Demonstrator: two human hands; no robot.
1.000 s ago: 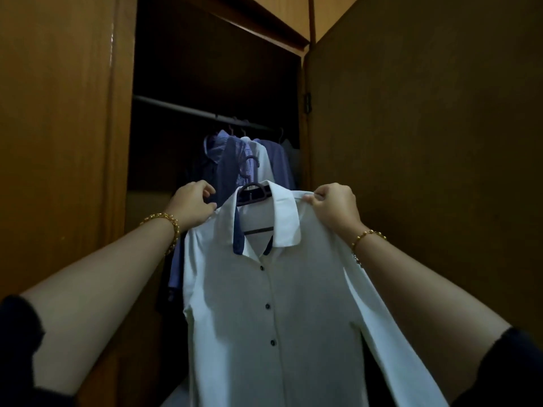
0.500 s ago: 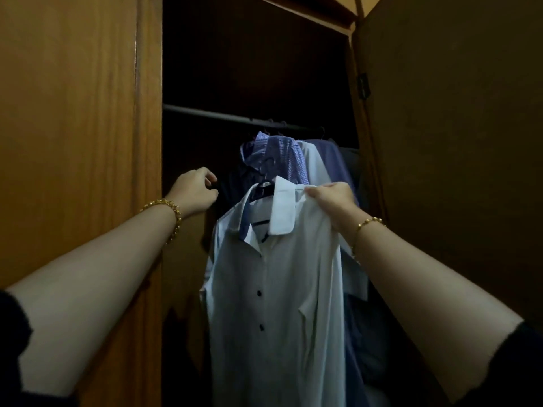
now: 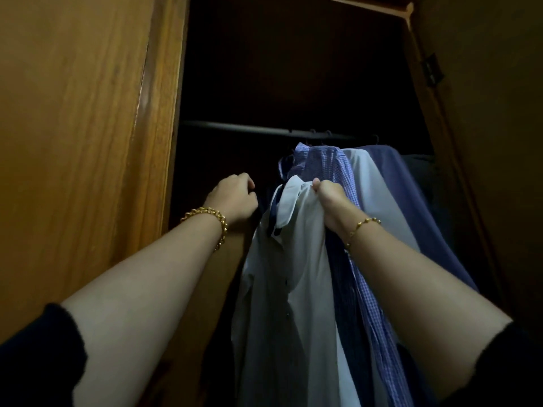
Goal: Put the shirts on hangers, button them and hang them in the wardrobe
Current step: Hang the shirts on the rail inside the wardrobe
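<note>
Over the last second the white shirt (image 3: 282,289) has gone from being held square in front of the open wardrobe to sitting inside its mouth, turned edge-on and pressed up against the clothes already hanging there. It was first held by both shoulders. Now only the right hand (image 3: 329,198) has it, fingers clenched on a bunch of cloth at the collar and right shoulder. The left hand (image 3: 235,201) has come off and sits just beside the shirt's other shoulder with its fingers curled, though the dark hides whether they hold anything. I take this to mean buttoning is over and the hanging step is nearly done, but the shirt's collar sits well below the rail (image 3: 235,127) and its hanger hook is not visible, so it does not look hooked on yet. The free stretch of rail lies to the left, between the left door (image 3: 88,142) and the checked blue shirt (image 3: 332,165). To the right the rail is crowded by that shirt, a pale shirt (image 3: 370,183) and a navy garment (image 3: 411,201), with the right door (image 3: 484,171) beyond. The shirt probably needs to be lifted up and a little left, and the left door's edge sits near the left forearm.
</note>
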